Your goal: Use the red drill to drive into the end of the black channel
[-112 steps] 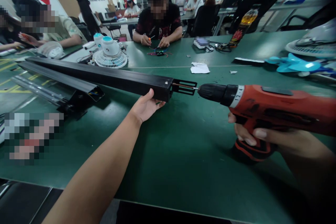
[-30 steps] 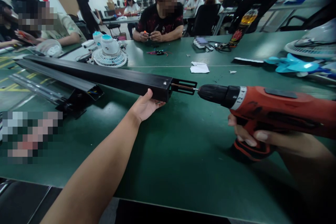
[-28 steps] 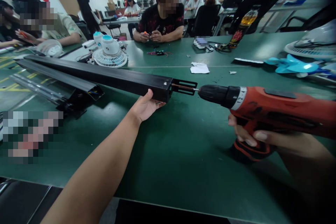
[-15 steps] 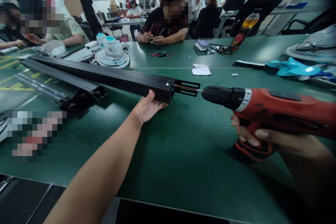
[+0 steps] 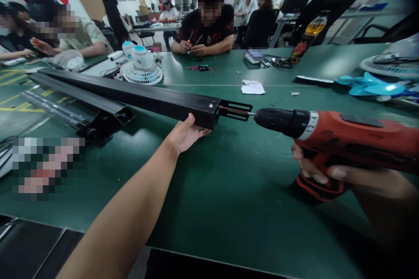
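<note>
My left hand [image 5: 187, 136] is wrapped round the near end of a long black rectangular profile [image 5: 157, 98], thumb on its side and fingers underneath. A slotted black bracket [image 5: 237, 109] sticks out of that end. In my right hand [image 5: 356, 178] is a red and black cordless drill [image 5: 347, 133], level and pointing left. Its thin bit [image 5: 251, 113] reaches the slotted bracket; whether the tip sits in a screw is too small to tell. Left of the held profile lies a second black profile [image 5: 85, 95] with wires at its open end.
Clear rails [image 5: 52, 107] lie at the left on the green table [image 5: 209, 209]. A white fan part [image 5: 142, 67], a circuit board with wires [image 5: 203, 68], white paper [image 5: 252, 87], blue fan blades [image 5: 366, 83] and a bottle [image 5: 309, 37] stand farther back. Co-workers sit across the table.
The whole view has shifted slightly; both hands, the profile and the drill keep nearly the same places relative to each other. The co-worker opposite has turned their head.
</note>
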The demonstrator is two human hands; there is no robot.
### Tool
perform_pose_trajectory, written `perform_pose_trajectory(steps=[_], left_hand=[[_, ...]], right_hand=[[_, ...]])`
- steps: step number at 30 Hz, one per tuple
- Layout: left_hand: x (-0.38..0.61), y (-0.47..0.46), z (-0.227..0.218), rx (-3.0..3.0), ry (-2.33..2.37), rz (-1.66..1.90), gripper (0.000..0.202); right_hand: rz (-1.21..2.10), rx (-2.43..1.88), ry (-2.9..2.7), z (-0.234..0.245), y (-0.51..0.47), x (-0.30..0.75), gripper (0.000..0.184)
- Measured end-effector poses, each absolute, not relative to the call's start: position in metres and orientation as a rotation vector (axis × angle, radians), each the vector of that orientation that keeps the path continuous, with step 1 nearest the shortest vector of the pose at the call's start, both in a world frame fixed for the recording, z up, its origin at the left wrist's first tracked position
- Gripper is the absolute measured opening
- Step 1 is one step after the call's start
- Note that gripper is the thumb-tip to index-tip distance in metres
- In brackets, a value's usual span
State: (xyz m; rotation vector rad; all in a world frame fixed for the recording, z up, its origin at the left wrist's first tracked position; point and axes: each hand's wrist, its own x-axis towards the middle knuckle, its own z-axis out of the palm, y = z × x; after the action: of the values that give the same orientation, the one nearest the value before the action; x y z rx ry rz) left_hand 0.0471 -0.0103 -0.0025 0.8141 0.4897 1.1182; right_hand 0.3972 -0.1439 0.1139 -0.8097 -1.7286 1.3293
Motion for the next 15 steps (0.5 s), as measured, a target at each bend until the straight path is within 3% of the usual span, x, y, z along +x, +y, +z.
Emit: perform_pose_trajectory(steps=[15], left_hand=[[0.0494, -0.009, -0.0042, 0.82, 0.489, 1.124, 0.063]], right_hand=[[1.1, -0.956, -1.765, 0.1135, -0.1475, 0.3986, 0.037]])
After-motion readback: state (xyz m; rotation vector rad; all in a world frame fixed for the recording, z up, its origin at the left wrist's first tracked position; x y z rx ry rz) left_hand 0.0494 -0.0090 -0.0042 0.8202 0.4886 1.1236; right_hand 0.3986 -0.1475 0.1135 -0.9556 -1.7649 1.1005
